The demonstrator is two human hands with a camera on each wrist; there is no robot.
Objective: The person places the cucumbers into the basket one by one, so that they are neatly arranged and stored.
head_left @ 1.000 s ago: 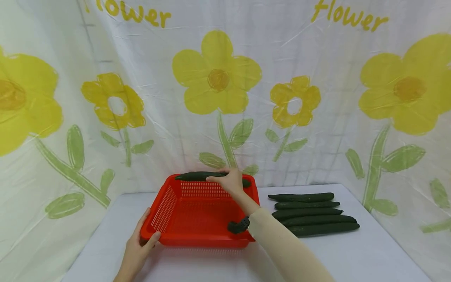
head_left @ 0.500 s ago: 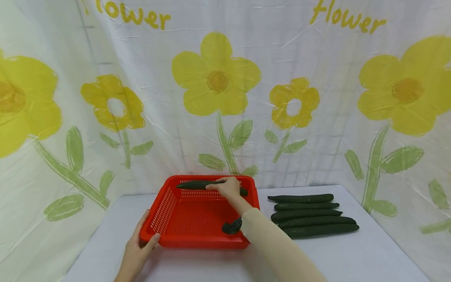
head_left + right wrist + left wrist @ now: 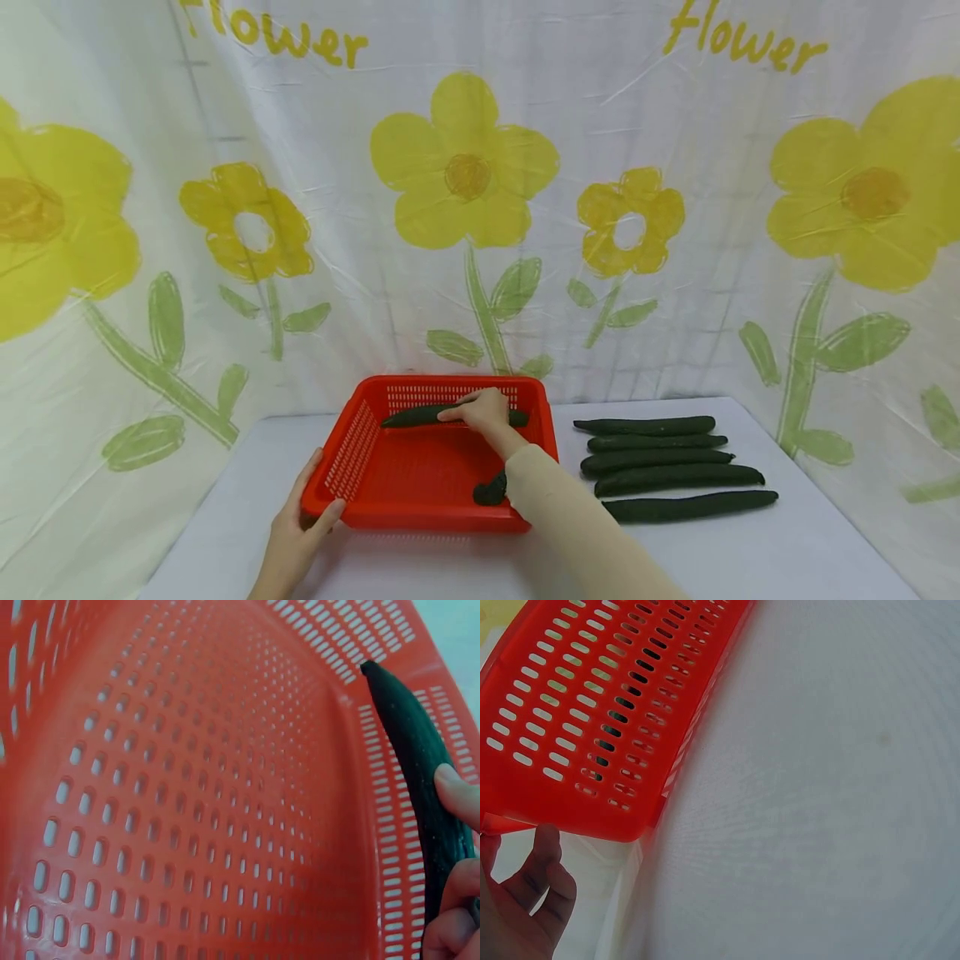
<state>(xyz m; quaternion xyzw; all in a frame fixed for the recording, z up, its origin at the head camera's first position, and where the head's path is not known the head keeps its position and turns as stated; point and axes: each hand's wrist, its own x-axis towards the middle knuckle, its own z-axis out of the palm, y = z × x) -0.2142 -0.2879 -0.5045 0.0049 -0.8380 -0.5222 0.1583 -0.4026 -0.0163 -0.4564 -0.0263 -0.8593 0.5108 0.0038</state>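
In the head view a red plastic basket (image 3: 438, 518) with slotted walls stands on the white table. My left hand (image 3: 291, 533) holds its near left corner by the rim, thumb on top. The left wrist view has this hand (image 3: 529, 904) below the basket's slotted wall (image 3: 562, 799). Inside the basket, along the far wall, my right hand (image 3: 489, 408) grips a dark green cucumber (image 3: 412, 416) around its middle. In the right wrist view the cucumber (image 3: 409, 735) lies along the wall, with the thumb and fingers of my right hand (image 3: 459, 799) on it; its lower end is hidden.
Right of the basket, several cucumbers (image 3: 660, 458) lie in a rough row on the white table (image 3: 720, 550). Behind the table hangs a white curtain (image 3: 525, 317) printed with yellow flowers. A black wrist camera (image 3: 491, 490) sits under my right wrist.
My right hand has lowered the cucumber from the far rim down into the basket. The nearest cucumber on the table has slid slightly toward me. My left hand stays on the corner.
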